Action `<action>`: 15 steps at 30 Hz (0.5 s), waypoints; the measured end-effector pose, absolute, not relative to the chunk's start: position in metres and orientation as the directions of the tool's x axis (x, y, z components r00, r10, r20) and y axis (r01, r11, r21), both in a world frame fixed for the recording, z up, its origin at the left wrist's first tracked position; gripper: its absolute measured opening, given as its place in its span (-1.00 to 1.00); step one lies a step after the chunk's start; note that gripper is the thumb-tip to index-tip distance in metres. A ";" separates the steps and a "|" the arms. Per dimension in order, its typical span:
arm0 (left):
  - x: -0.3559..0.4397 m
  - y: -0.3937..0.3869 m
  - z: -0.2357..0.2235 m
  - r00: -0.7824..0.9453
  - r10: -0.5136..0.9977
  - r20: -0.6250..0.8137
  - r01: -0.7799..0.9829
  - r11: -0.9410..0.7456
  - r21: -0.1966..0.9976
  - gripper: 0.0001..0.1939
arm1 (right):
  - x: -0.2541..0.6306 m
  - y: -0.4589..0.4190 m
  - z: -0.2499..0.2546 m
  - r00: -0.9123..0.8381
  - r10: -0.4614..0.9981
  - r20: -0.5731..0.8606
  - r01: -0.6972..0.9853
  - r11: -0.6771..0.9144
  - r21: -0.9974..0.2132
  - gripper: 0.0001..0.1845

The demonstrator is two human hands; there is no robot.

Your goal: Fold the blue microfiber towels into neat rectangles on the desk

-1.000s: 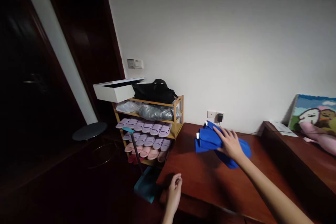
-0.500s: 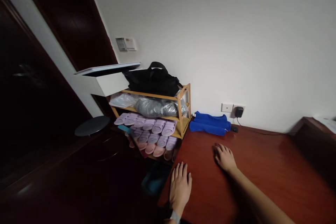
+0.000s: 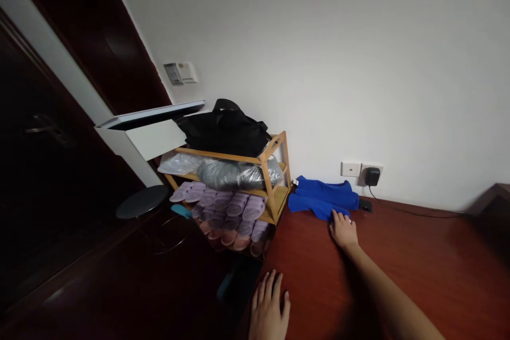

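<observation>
Mostly pale wall (image 3: 319, 64) across the far side, in dim light. Below it, on the near right, stretched a reddish-brown table (image 3: 398, 244). A dark door (image 3: 40, 180) filled the far left. Left of the table stood a wooden rack (image 3: 266, 178). On its top lay a black bag (image 3: 229, 130), with a white box (image 3: 155, 139) on the bag's left, jutting out past the rack's left end. A round dark stool (image 3: 142, 202) stood near the rack's left end. Under the top, a plastic-wrapped grey bundle (image 3: 231, 174); lower down, rows of lilac slippers (image 3: 239, 203) with pink slippers (image 3: 229, 237) beneath.

The blue cloth (image 3: 324, 195) lay at the far left of the table, close to the wall and just right of the rack, in rough side-by-side folds. Left hand (image 3: 269, 308) was palm down at the table's near left edge, fingers extended, thumb apart, gripping nothing; well apart from the cloth. Right hand (image 3: 344, 228) reached in from the near right, fingertips at the cloth's near right edge; could not tell whether they pinched the fabric or only rested against it.

Smaller items: black adapter (image 3: 372, 176) plugged in at the wall, right of a white wall plate (image 3: 350, 169); thin cord (image 3: 418, 211) trailing right from it; small black object (image 3: 365, 205) just right of the cloth; white tag (image 3: 295, 183) at the cloth's far left corner.
</observation>
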State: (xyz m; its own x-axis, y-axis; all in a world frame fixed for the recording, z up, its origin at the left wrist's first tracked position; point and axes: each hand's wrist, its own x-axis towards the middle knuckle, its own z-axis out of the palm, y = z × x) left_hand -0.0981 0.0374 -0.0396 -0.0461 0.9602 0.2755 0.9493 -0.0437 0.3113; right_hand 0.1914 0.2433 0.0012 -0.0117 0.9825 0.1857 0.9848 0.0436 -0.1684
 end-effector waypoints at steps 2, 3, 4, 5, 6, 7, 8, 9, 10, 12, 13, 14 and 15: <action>-0.100 0.039 -0.042 -0.052 0.960 0.276 0.949 -0.039 0.314 -0.50 | 0.191 0.233 0.003 -0.048 0.983 0.175 0.981 0.079 -0.176 -0.37; -0.100 0.040 -0.043 -0.054 0.960 0.276 0.949 -0.037 0.313 -0.50 | 0.191 0.226 0.005 -0.069 0.983 0.170 0.978 0.101 -0.184 -0.39; -0.101 0.040 -0.044 -0.054 0.960 0.275 0.950 -0.035 0.311 -0.50 | 0.192 0.217 0.005 -0.091 0.982 0.167 0.974 0.123 -0.192 -0.40; -0.101 0.041 -0.044 -0.054 0.960 0.273 0.951 -0.035 0.309 -0.50 | 0.193 0.205 0.004 -0.113 0.980 0.162 0.969 0.144 -0.199 -0.41; -0.102 0.041 -0.043 -0.054 0.961 0.273 0.951 -0.034 0.308 -0.50 | 0.193 0.191 0.002 -0.129 0.979 0.159 0.964 0.162 -0.210 -0.41; -0.102 0.041 -0.042 -0.054 0.960 0.273 0.951 -0.034 0.308 -0.51 | 0.194 0.174 -0.002 -0.137 0.978 0.156 0.957 0.171 -0.234 -0.42; -0.102 0.041 -0.041 -0.055 0.960 0.276 0.950 -0.035 0.311 -0.51 | 0.195 0.155 -0.008 -0.132 0.979 0.156 0.946 0.171 -0.275 -0.42; -0.101 0.041 -0.040 -0.057 0.958 0.282 0.948 -0.036 0.316 -0.51 | 0.195 0.133 -0.016 -0.116 0.981 0.157 0.927 0.164 -0.339 -0.44; -0.101 0.041 -0.039 -0.059 0.954 0.293 0.945 -0.041 0.324 -0.51 | 0.196 0.111 -0.024 -0.088 0.984 0.157 0.892 0.148 -0.427 -0.46; -0.100 0.041 -0.037 -0.060 0.944 0.325 0.937 -0.059 0.343 -0.52 | 0.194 0.064 -0.040 -0.026 0.989 0.142 0.781 0.109 -0.615 -0.54; -0.099 0.041 -0.034 -0.059 0.937 0.343 0.933 -0.071 0.352 -0.52 | 0.192 0.041 -0.046 0.006 0.994 0.112 0.715 0.074 -0.695 -0.59; -0.099 0.041 -0.031 -0.059 0.931 0.360 0.929 -0.081 0.362 -0.53 | 0.189 0.019 -0.049 0.037 0.997 0.073 0.638 0.033 -0.770 -0.63; -0.099 0.042 -0.027 -0.060 0.925 0.376 0.924 -0.091 0.371 -0.54 | 0.185 -0.003 -0.051 0.064 0.997 0.032 0.555 -0.008 -0.832 -0.66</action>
State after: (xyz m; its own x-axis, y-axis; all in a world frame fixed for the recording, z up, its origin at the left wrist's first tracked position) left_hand -0.0994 0.0418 -0.0266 -0.0598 0.9246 0.3761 0.9240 -0.0913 0.3713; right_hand 0.1852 -0.0033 -0.0507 0.0635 0.9975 0.0325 0.5551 -0.0083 -0.8317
